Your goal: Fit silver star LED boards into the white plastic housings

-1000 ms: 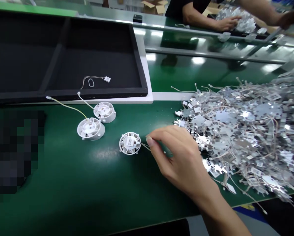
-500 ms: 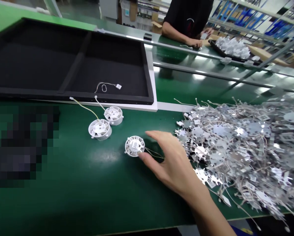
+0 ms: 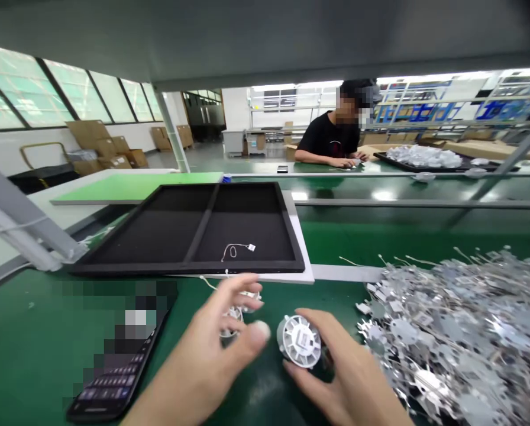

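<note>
The person's right hand [image 3: 347,370] has hold of a white slotted plastic disc [image 3: 299,341]. Its fingers curl round the right side, so that grip is closed on the disc, which stands tilted with its small label facing the camera, above the green tabletop [image 3: 34,337]. The left hand [image 3: 216,337] is open with the fingers spread, its grip released and holding nothing. Its thumb stops just beside the disc without touching it.

Partly hidden behind the left hand are two more white discs [image 3: 233,324], and a thin pale wire runs from them toward a black divided tray [image 3: 247,267]. A thin wire with a small white tag [image 3: 232,251] lies inside that tray. Close to the right hand, a big heap of silver star-shaped metal plates [image 3: 442,337] sprawls across the tabletop, tangled with fine wires. A phone [image 3: 114,378], partly blurred, lies near the left hand.

Across the room, a co-worker in a black T-shirt [image 3: 331,139] sits at another bench, near a black tray heaped with white parts [image 3: 425,157]. Cardboard boxes [image 3: 96,142] are stacked by the windows.
</note>
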A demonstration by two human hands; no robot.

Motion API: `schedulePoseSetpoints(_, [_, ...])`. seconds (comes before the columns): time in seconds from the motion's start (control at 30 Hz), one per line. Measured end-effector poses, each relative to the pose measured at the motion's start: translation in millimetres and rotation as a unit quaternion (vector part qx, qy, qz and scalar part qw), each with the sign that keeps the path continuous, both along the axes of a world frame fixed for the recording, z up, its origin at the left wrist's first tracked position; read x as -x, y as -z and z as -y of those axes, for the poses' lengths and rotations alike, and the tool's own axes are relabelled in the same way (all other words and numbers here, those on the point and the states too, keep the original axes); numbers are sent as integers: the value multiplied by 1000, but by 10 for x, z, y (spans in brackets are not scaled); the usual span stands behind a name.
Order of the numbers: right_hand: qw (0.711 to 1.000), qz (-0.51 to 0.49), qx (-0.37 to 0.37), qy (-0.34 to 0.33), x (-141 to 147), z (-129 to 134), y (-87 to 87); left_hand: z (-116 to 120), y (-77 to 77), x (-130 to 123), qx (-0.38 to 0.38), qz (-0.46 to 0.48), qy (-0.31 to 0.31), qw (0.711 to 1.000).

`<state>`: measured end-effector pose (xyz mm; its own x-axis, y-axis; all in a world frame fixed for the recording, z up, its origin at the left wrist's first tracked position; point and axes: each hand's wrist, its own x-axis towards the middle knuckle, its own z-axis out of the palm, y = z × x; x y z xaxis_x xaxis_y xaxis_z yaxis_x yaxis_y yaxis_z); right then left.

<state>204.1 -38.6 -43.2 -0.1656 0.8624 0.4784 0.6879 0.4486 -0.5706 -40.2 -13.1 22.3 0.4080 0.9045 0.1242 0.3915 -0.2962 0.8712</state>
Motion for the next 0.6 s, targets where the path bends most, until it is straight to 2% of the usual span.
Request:
schedulePoseSetpoints(0.03, [1000,-18,6,-8,-2,-11,-75,-58,24,-108,81,62,10,995])
schedulePoseSetpoints(0.07, [999,-27,17,-23,3,-18,-157,-112,52,-213,187,147,30,971])
schedulePoseSetpoints(0.13, [997,-21,49,-50,29,-24,-314,-194,102,-383,252,195,61,946])
schedulePoseSetpoints(0.23, [994,-6,88,-61,74,-27,-458,-241,142,-475,305,254,56,916])
schedulePoseSetpoints(0.4, [985,-76,141,-62,67,-27,-496,-265,204,-391,397,321,28,860])
schedulePoseSetpoints(0.6, [982,-124,120,-75,47,5,-537,-254,234,-444,453,348,-40,820])
